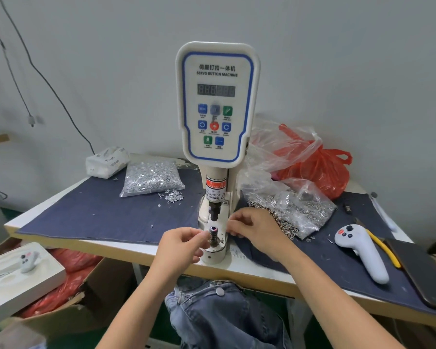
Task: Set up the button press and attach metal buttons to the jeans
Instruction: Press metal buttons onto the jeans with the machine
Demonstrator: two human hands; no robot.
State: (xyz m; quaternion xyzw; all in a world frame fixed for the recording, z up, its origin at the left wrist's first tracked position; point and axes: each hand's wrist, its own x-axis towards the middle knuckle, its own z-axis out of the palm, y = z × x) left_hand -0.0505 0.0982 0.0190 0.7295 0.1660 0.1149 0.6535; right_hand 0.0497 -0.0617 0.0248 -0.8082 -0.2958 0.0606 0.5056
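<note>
A white servo button machine stands at the table's front edge, its black upper punch above a metal lower die. My left hand pinches the lower die from the left. My right hand is just right of the die with curled fingers at the machine's base; what it holds is hidden. Blue jeans with one metal button lie below the table edge. A clear bag of silver tacks sits left of the machine, and a bag of button caps sits right.
A dark blue cloth covers the table. A grey handheld controller, yellow-handled pliers and a dark phone lie at the right. Red and clear plastic bags pile behind. A cardboard box sits below at left.
</note>
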